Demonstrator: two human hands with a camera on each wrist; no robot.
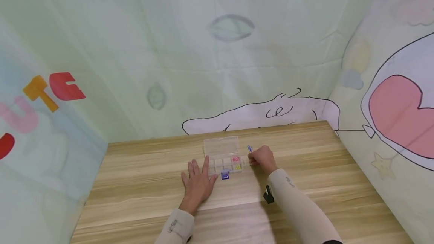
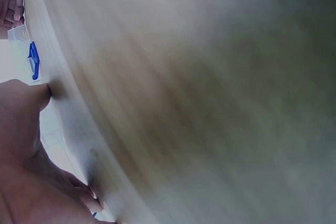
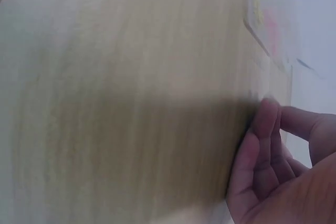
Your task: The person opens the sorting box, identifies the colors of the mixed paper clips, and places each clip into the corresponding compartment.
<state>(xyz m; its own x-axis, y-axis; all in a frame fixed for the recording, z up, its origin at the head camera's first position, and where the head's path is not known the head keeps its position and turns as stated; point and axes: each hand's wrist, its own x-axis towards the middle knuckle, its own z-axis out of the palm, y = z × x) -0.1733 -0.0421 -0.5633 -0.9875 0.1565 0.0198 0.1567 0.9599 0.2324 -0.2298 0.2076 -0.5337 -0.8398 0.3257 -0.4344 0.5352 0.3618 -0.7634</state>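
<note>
A clear plastic compartment box (image 1: 218,165) lies on the table with its transparent lid (image 1: 221,146) folded back. Small red pieces (image 1: 235,159) and yellow pieces (image 1: 238,167) fill two compartments at its right end. A blue clasp-like piece (image 1: 225,175) sits at the front edge. My left hand (image 1: 198,183) rests flat, fingers spread, against the box's left side. To the right of the box, my right hand (image 1: 263,159) has thumb and fingertips together low on the table; whether something small is between them is too blurred to tell. Just beyond lies a small blue clip-like piece (image 1: 249,148).
The wood-grain table (image 1: 142,199) ends at a printed cloth wall (image 1: 190,67) behind, with similar cloth on both sides. Pale small pieces (image 1: 246,163) lie between the box and my right hand.
</note>
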